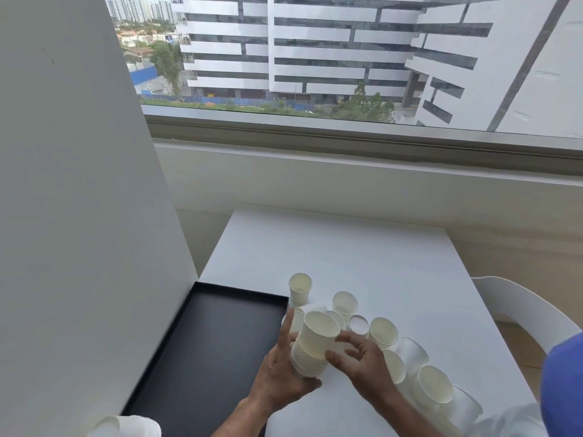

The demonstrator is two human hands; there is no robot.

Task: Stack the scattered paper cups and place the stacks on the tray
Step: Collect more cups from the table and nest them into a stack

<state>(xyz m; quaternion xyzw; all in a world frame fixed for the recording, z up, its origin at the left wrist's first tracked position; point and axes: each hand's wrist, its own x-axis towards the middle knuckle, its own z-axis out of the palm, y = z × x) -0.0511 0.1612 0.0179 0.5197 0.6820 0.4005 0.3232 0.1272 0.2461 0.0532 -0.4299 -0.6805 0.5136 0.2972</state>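
Note:
My left hand (pixel 281 370) grips a stack of white paper cups (pixel 312 345), tilted, above the table's near middle. My right hand (pixel 362 361) touches the stack's right side with curled fingertips at the top cup. Loose cups stand or lie on the white table: one upright (pixel 300 288) by the tray corner, one (pixel 344 305) behind the stack, one (pixel 383 332) to the right, and several more toward the near right (pixel 432 389). The black tray (pixel 202 348) lies left of the hands. Another lying stack of cups (pixel 132 428) shows at the tray's near left edge.
A white wall panel (pixel 79 216) rises directly left of the tray. A white chair (pixel 520 310) stands at the table's right edge. The window ledge (pixel 347 159) runs behind the table (pixel 347 253). A blue sleeve (pixel 564 389) is at the right edge.

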